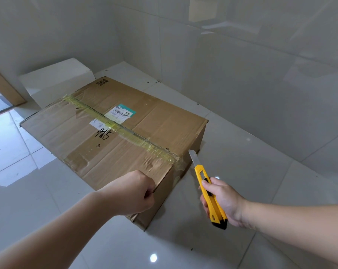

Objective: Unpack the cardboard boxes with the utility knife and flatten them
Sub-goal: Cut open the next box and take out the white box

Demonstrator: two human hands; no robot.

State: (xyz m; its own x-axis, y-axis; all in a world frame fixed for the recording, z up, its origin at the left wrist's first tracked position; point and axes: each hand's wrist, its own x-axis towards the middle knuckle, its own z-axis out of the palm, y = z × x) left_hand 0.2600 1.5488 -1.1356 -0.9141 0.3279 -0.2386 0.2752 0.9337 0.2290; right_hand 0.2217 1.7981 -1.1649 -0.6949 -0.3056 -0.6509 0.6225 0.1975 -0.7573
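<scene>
A large flat cardboard box (125, 144) lies on the glossy tiled floor, sealed along its top seam with yellowish tape (125, 131) and bearing shipping labels and a handwritten number. My left hand (133, 193) is curled into a fist and rests against the box's near corner edge. My right hand (221, 200) grips a yellow utility knife (205, 187) with its blade out. The blade tip sits just off the box's near right end, close to where the tape wraps over the edge.
A white box (57, 78) stands behind the cardboard box, against the tiled wall (241, 65). A doorway (1, 98) opens at the far left. Bare tile floor (241, 171) stretches to the right and in front.
</scene>
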